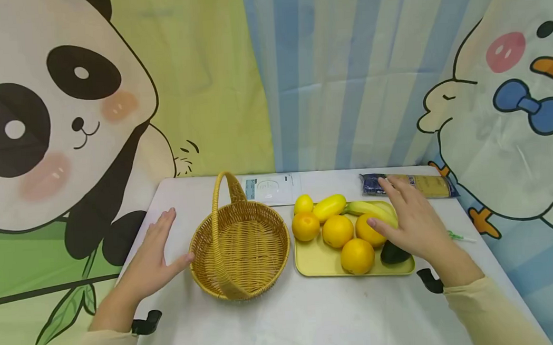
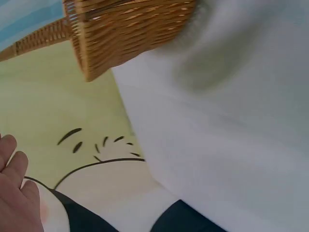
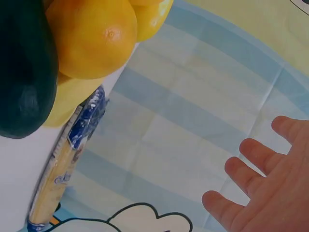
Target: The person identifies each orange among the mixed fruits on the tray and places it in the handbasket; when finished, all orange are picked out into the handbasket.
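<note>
Basket, wicker: on the table, left of the tray; handle upright, presumably for easy grasping. Tray, yellow: its raised edge probably keeps the oranges from rolling. Left hand: fingers extended, holding nothing; thumb by the basket, contact unclear. Right hand: fingers spread, holding nothing, near the tray's right side, apart from the oranges.

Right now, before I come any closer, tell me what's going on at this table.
A person's left hand is open at the left of the basket, its thumb so near that I can't tell whether it touches. The right hand, also open, is raised by the right side of the tray. Neither holds anything. Four oranges, a banana and other produce lie on the tray; a pack lies behind it.
</note>
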Demonstrator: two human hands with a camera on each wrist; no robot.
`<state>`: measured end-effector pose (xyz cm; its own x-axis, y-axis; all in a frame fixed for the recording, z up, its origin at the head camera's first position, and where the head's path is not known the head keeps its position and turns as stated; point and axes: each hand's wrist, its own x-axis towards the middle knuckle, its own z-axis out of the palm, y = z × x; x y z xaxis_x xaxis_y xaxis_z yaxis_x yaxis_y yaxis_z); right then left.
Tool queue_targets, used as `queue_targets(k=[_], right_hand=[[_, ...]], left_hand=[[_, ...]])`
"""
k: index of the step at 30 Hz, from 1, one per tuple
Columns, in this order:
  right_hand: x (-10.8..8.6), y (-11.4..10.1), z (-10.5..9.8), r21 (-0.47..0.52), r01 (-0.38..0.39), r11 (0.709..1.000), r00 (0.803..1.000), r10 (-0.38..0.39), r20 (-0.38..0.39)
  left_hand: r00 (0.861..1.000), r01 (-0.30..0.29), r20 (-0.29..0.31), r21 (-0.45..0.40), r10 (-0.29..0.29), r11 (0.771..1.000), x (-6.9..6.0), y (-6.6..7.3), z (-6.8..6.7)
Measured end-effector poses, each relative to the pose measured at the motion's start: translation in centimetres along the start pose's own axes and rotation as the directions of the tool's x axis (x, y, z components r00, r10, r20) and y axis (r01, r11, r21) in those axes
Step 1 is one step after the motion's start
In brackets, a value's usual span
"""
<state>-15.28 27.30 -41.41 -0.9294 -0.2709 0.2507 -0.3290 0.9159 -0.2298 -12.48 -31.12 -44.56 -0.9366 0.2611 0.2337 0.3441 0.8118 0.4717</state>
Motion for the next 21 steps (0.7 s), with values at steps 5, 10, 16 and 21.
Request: queue_targets(k=[5, 10, 16, 21], right_hand=[[-0.2, -0.6, 0.2, 0.032, 0.014, 0.999, 1.0, -0.013, -0.027], [-0.4, -1.0, 0.5, 0.049, 0.019, 0.999, 0.998, -0.016, -0.057], [-0.9, -1.5, 0.8, 0.059, 0.006, 0.998, 0.998, -0.003, -0.059], [-1.1, -1.9, 1.3, 0.087, 0.013, 0.996, 0.998, -0.007, -0.064]], left_hand=[[1.0, 0.015, 0.01, -0.062, -0.014, 0.998, -1.4, -1.2, 1.7], [1.0, 0.01, -0.01, -0.114, -0.011, 0.993, -2.4, -2.0, 3.0], [0.997, -0.031, -0.07, -0.124, 0.023, 0.992, -3.0, -2.5, 4.3], [0.997, -0.006, -0.077, -0.146, -0.006, 0.989, -3.3, -2.7, 5.2]])
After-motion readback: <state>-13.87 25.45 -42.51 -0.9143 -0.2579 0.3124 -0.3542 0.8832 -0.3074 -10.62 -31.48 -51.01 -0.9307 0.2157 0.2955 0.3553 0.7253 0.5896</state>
